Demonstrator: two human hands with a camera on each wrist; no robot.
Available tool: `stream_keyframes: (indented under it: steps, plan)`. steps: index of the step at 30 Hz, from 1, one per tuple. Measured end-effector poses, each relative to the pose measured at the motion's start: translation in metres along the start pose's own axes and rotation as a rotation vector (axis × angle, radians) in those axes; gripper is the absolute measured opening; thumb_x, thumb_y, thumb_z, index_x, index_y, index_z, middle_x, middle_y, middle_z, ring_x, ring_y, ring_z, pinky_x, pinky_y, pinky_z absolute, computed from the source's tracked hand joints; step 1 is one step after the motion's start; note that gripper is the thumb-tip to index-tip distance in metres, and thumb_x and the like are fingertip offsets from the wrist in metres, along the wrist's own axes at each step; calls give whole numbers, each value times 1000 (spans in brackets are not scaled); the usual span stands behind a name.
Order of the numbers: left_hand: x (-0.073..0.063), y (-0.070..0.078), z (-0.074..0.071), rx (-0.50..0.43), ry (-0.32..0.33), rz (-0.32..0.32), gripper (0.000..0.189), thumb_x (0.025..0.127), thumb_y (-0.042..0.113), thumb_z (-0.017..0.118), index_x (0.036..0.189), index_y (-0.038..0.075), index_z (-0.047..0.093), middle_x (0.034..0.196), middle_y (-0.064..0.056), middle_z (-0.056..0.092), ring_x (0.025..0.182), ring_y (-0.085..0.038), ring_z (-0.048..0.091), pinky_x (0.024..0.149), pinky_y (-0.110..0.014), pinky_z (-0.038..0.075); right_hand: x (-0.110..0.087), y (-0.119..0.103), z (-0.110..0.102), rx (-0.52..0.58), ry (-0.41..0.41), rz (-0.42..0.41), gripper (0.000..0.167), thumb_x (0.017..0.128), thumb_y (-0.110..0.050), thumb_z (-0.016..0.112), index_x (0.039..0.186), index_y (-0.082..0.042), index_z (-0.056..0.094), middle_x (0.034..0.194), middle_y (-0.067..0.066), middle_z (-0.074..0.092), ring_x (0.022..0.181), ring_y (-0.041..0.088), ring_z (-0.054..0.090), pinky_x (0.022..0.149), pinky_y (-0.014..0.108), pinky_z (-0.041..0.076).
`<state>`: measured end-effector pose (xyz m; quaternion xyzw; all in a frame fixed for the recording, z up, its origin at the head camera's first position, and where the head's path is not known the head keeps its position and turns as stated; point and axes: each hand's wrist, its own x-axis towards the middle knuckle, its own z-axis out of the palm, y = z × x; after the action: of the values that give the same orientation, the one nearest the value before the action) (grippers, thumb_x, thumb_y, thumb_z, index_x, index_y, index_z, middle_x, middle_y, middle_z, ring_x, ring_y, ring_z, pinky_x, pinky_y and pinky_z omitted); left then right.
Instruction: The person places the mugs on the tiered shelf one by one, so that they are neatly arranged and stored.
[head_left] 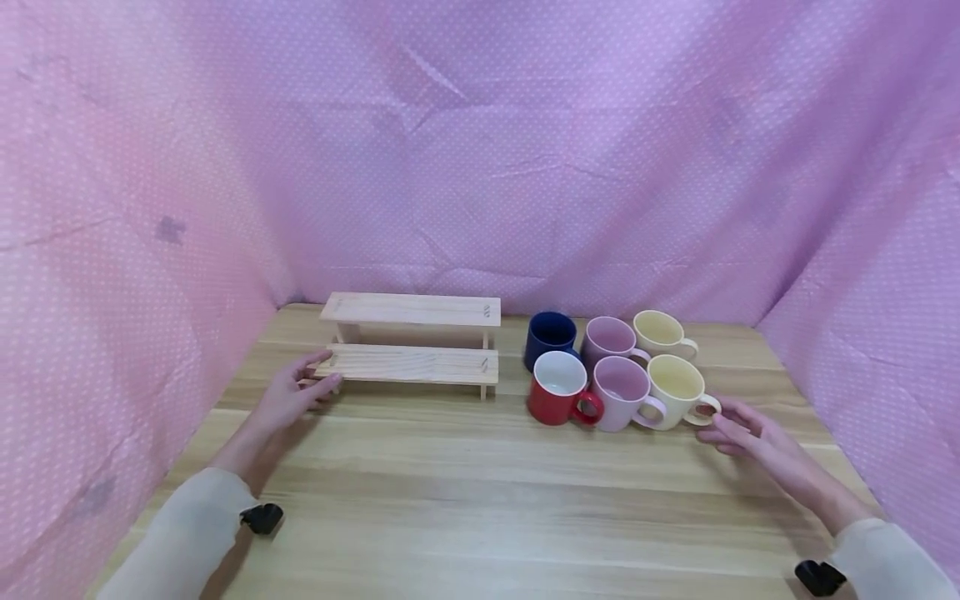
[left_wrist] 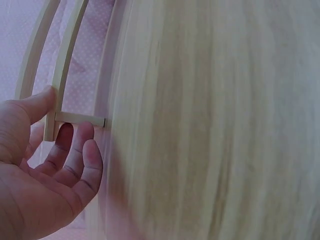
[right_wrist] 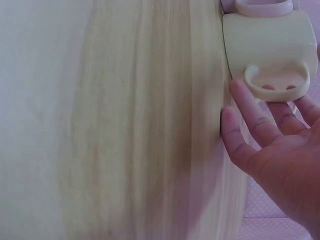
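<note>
The right hand is at the front yellow mug, its handle turned toward that palm and the cup body lying just to the grip's left. The fingers are loosely bent, with two tips showing through the loop; whether they grip it, I cannot tell (the thumb's contact is not clear). Beyond that mug, farther left from the grip, come the front pink mug and then the red mug. Behind these stand the back yellow mug, the back pink mug and the blue mug.

The left hand pinches the near end of the front shelf with only a narrow gap, thumb on the board and other fingers bent by the leg. From this grip the shelf's long axis runs rightward, toward the mugs; its far end stops short of the red mug. The back shelf lies beyond it, roughly parallel. All six mugs are nearer the right hand.
</note>
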<state>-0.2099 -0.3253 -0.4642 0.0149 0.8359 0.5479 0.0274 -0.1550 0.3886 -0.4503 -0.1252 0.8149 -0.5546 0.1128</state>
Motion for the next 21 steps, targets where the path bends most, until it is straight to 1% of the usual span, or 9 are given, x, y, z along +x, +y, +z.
stream_keyframes:
  steps: [2, 3, 6, 8, 11, 16, 19, 21]
  plan:
    - [1, 2, 1, -3, 0, -11, 70, 99, 27, 70, 154, 1, 36, 116, -24, 55, 86, -26, 70, 72, -34, 62, 1, 3, -1, 47, -8, -5, 39, 112, -16, 39, 144, 6, 41, 132, -7, 62, 110, 19, 68, 90, 29, 57]
    - [1, 3, 1, -7, 2, -17, 70, 98, 27, 71, 154, 1, 36, 116, -24, 55, 86, -26, 70, 72, -34, 62, 2, 4, -2, 68, -13, -4, 36, 112, -15, 38, 141, 5, 44, 130, -8, 63, 109, 20, 69, 90, 30, 58]
    - [0, 6, 0, -17, 8, -38, 71, 97, 27, 72, 154, 2, 37, 114, -22, 54, 85, -25, 70, 70, -34, 62, 6, 6, -4, 118, -36, -1, 32, 113, -15, 35, 136, 1, 50, 127, -4, 65, 107, 23, 70, 89, 32, 59]
    - [1, 8, 1, -5, 15, -56, 71, 96, 27, 74, 153, 2, 38, 111, -20, 56, 84, -25, 70, 69, -33, 62, 7, 7, -6, 142, -47, 0, 33, 113, -16, 34, 135, 0, 52, 126, -1, 66, 106, 25, 70, 89, 33, 59]
    - [3, 12, 0, 13, 22, -97, 71, 95, 26, 75, 152, 3, 40, 105, -15, 56, 81, -23, 70, 68, -32, 61, 9, 9, -7, 156, -58, -4, 35, 113, -18, 33, 135, 1, 54, 125, 0, 68, 105, 25, 70, 89, 33, 59]
    - [7, 17, -2, 42, 12, -144, 71, 95, 27, 76, 151, 3, 40, 99, -10, 56, 79, -21, 69, 65, -31, 59, 10, 9, -8, 155, -52, 1, 40, 114, -21, 31, 130, 9, 53, 120, 1, 68, 102, 25, 71, 87, 34, 59]
    - [7, 18, -2, 50, 2, -153, 72, 95, 29, 75, 152, 4, 38, 100, -9, 56, 80, -20, 69, 66, -32, 59, 11, 9, -8, 158, -62, 3, 42, 114, -21, 31, 126, 12, 53, 116, 3, 69, 100, 25, 71, 86, 33, 59]
    - [6, 18, -3, 49, 2, -156, 72, 95, 29, 75, 152, 5, 38, 101, -10, 55, 81, -20, 68, 66, -32, 59, 11, 9, -8, 172, -67, 1, 41, 114, -20, 31, 123, 12, 54, 114, 3, 69, 99, 25, 71, 85, 33, 60]
